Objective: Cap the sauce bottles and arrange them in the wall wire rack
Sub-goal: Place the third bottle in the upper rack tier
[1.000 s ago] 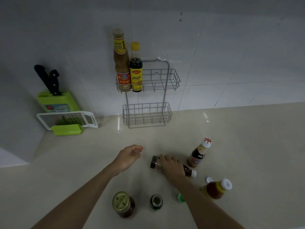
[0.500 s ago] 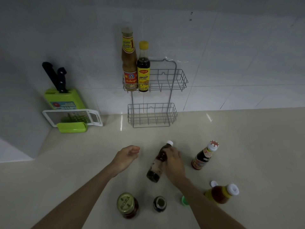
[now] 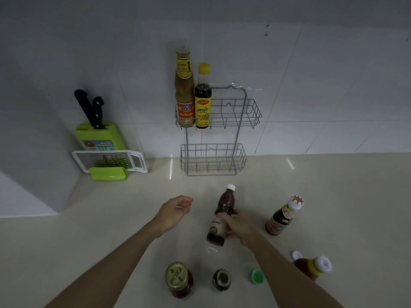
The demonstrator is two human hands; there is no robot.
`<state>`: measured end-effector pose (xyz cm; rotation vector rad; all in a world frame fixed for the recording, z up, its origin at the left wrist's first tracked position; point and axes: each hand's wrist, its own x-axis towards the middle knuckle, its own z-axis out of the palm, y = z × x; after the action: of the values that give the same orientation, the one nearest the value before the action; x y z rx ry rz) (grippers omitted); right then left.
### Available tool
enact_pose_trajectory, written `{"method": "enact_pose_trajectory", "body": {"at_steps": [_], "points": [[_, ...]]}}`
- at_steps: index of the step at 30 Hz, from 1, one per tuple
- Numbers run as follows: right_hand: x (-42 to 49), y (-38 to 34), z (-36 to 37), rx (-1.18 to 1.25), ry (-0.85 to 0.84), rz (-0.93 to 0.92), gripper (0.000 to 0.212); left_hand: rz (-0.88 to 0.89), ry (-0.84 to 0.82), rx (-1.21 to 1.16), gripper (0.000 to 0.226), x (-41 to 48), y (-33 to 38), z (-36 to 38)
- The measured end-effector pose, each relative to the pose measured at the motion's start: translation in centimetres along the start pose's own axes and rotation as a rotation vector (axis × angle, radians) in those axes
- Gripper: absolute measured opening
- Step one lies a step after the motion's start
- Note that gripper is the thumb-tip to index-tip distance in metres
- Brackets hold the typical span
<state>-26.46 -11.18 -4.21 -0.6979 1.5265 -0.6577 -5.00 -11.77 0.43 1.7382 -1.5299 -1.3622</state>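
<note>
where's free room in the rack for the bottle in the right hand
Upper shelf is bare right of the yellow-capped bottle; the lower shelf is wholly bare. Crowded: upper shelf's left end, with the tall bottle.

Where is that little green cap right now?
The green cap lies loose on the counter near the bottom of the head view, just right of the small dark jar and beside the person's right forearm.

Capped brown bottle [image 3: 223, 210], tilted, lifted.
</note>
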Motion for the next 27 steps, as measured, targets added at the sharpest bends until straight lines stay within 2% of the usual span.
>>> {"method": "enact_pose_trajectory", "body": {"at_steps": [6, 9, 15, 19, 22, 25, 27], "points": [[-2.5, -5.5, -1.2, 0.217, -0.156, -0.179, 0.026, 0.048, 0.069, -0.036, 0.028, 0.4, 2.5, -0.9], [-3.9, -9.7, -1.4, 0.218, -0.142, -0.308, 0.038, 0.115, 0.156, -0.062, 0.028, 0.7, 4.6, -1.7], [-5.5, -19.4, -2.0, 0.276, -0.111, -0.631, 0.050, 0.369, 0.378, -0.017, 0.045, 2.1, 11.1, -4.6], [-5.8, -24.7, -1.8, 0.210, 0.004, -0.848, 0.054, 0.486, 0.548, -0.076, 0.055, 2.7, 15.4, -6.3], [-5.1, -27.4, -1.6, 0.168, 0.094, -0.945, 0.048, 0.479, 0.542, -0.104, 0.065, 3.1, 18.0, -7.6], [-3.2, -29.0, -1.7, 0.120, 0.134, -0.969, 0.050, 0.409, 0.447, -0.144, 0.076, 3.1, 20.2, -8.4], [-1.9, -29.5, -1.7, 0.062, 0.132, -0.960, 0.054, 0.394, 0.382, -0.120, 0.076, 3.1, 21.1, -8.5]]}}
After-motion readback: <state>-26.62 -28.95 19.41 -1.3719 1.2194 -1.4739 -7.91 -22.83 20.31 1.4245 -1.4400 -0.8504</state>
